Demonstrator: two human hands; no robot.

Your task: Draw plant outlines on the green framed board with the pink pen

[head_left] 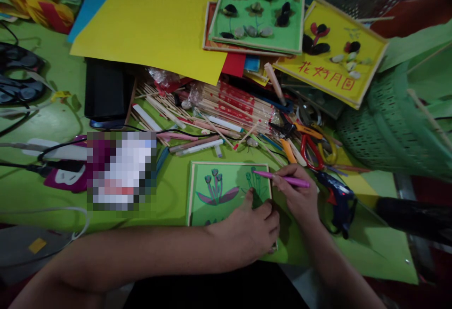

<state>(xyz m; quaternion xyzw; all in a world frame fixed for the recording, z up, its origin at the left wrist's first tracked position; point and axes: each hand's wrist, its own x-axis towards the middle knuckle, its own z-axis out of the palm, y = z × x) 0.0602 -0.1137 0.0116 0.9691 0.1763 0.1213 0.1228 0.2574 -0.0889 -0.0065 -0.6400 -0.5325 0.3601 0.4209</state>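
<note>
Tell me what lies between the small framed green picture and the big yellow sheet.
In the head view, a heap of wooden sticks and pens lies between the framed picture and the yellow sheet.

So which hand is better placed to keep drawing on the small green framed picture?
Right. The right hand already holds the pink pen with its tip at the green framed picture; the left hand lies flat on it.

Seemingly "花好月圆" on yellow picture (pixel 332 52)
</note>
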